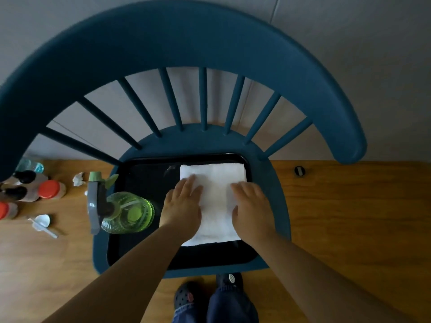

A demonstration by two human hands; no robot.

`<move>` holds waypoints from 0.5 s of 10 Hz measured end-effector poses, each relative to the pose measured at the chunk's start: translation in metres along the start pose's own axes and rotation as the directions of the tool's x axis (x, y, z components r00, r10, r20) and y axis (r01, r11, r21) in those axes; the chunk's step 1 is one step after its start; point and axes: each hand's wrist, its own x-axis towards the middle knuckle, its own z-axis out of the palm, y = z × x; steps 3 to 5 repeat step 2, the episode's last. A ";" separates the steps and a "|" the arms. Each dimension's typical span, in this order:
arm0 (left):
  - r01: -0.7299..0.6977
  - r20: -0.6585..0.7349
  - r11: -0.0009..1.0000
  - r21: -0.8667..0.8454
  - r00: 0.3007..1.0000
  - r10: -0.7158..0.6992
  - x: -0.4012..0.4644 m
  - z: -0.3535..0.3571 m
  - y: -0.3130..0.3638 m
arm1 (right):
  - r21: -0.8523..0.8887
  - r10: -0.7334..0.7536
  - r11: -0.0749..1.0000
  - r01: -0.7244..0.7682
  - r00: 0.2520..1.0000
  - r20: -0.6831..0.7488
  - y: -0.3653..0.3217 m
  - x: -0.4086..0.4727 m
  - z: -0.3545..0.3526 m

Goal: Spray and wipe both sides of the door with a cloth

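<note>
A folded white cloth (215, 194) lies on a black tray (144, 180) set on the seat of a blue chair (186, 36). My left hand (183, 203) rests flat on the cloth's left edge, fingers straight. My right hand (250, 206) rests flat on its right edge, fingers straight. A green spray bottle (127, 213) with a grey trigger stands upright at the tray's left edge, just left of my left hand. No door is in view.
The chair's curved backrest and spindles rise in front of a grey wall (349, 43). On the wooden floor at left sit several jars with red lids (50, 189), a white scoop (43, 221) and crumpled paper (78, 179). My feet (186, 297) stand below the seat.
</note>
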 end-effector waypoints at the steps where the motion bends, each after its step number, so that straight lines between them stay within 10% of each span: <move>1: 0.021 0.108 0.997 -0.072 0.994 -0.013 0.005 -0.005 -0.006 | 0.058 -0.024 0.998 0.012 0.977 0.212 0.007 0.005 -0.003; 2: 0.147 0.165 0.885 -0.443 0.983 -0.081 0.005 -0.033 -0.001 | 0.477 0.206 0.817 -0.325 0.936 0.284 0.005 0.012 -0.031; 5: 0.147 0.165 0.885 -0.443 0.983 -0.081 0.005 -0.033 -0.001 | 0.477 0.206 0.817 -0.325 0.936 0.284 0.005 0.012 -0.031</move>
